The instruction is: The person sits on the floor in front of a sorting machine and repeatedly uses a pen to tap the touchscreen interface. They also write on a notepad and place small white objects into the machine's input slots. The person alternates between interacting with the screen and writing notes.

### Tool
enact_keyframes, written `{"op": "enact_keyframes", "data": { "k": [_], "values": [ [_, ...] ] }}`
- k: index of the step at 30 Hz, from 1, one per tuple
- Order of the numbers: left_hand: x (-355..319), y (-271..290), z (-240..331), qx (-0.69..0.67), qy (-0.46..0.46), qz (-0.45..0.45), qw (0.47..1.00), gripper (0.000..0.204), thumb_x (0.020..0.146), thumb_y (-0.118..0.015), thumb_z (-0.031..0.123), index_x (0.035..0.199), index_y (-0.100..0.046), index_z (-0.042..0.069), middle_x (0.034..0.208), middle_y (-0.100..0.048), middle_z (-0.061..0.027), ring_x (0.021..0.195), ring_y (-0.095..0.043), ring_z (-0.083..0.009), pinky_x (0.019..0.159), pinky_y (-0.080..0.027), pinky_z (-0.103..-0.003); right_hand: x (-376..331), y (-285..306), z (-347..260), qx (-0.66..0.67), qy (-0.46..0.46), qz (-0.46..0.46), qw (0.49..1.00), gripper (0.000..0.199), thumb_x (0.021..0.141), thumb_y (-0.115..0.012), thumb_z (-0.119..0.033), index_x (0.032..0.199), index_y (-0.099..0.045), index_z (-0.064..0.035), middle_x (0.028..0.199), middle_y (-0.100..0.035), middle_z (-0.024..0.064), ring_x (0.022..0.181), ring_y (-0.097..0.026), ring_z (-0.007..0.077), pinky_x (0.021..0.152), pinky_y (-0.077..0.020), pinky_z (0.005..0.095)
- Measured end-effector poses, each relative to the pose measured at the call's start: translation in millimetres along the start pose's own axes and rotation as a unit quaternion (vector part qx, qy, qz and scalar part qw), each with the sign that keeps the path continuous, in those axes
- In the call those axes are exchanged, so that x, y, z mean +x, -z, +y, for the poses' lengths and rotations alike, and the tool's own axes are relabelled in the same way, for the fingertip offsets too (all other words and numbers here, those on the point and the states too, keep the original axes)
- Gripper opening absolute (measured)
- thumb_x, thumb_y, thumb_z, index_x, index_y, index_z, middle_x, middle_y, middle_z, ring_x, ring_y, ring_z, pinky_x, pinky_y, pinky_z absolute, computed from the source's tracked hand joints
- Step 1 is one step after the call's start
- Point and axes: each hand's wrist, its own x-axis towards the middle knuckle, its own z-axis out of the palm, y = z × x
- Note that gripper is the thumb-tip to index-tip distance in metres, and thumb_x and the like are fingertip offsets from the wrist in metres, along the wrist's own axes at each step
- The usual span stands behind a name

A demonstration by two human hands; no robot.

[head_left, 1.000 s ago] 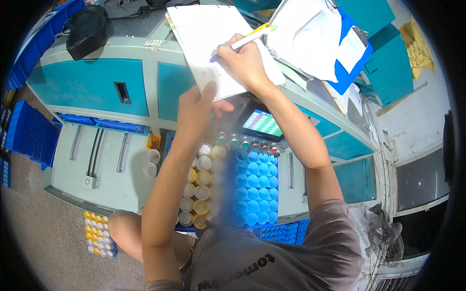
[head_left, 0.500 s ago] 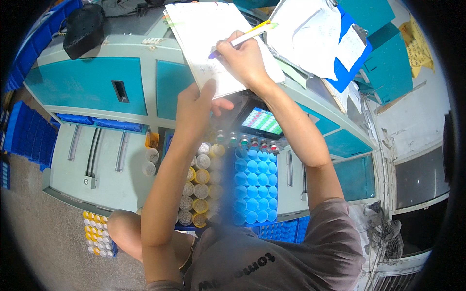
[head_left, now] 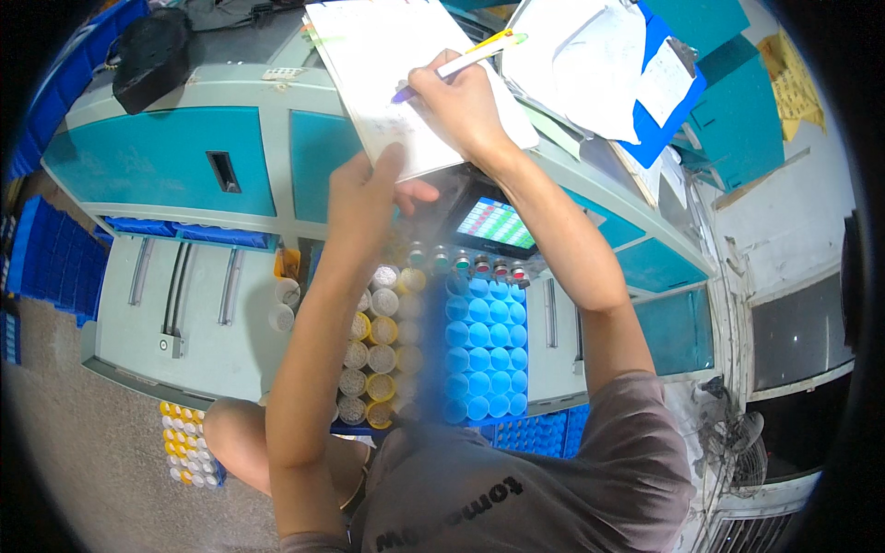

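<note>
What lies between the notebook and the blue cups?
In the head view, a lit screen and a row of buttons lie between notebook and blue cups.

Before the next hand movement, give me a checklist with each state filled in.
1. Pen gripped in right hand: ok.
2. Pen tip touching the page: cannot tell; it points at the page, but contact is unclear.
3. Notebook steadied by left hand: ok, held at its lower edge.
4. Display lit: ok.
5. Filled cups all in plain view: not ok; the left forearm and a blur obscure some.
</note>
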Motion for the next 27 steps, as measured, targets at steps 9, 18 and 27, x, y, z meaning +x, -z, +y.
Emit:
{"op": "enact_keyframes", "data": {
  "k": [9,18,27],
  "values": [
    [-4,4,-4,0.052,-0.031,0.023,0.998,0.060,0.114,-0.043,0.054,0.111,-0.071,0.002,0.086,-0.076,-0.0108,0.078,-0.060,-0.0128,0.080,-0.050,-0.029,-27,123,0,-0.196,0.135,0.066,0.969,0.033,0.100,-0.076,-0.038,0.107,-0.074,-0.0053,0.088,-0.072,0.0067,0.077,-0.065,0.0106,0.072,-0.0530,0.0269],
    [-9,17,-49,-0.093,0.076,0.112,0.986,0.054,0.114,-0.046,0.047,0.110,-0.072,0.000,0.077,-0.067,-0.0055,0.073,-0.055,-0.0167,0.079,-0.049,-0.032,-94,308,66,-0.717,-0.080,0.043,0.692,0.027,0.093,-0.076,-0.033,0.111,-0.079,-0.0130,0.103,-0.079,0.0135,0.094,-0.075,0.0345,0.078,-0.0598,0.0459],
    [-42,71,-54,0.348,0.103,-0.116,0.924,0.033,0.106,-0.066,0.030,0.121,-0.071,0.000,0.088,-0.074,-0.0084,0.074,-0.066,-0.0143,0.065,-0.055,-0.033,-149,350,-48,-0.367,0.208,0.206,0.883,0.026,0.106,-0.064,-0.026,0.118,-0.077,-0.0073,0.122,-0.076,0.0091,0.104,-0.072,0.0182,0.091,-0.0565,0.0369]
  ]
}}
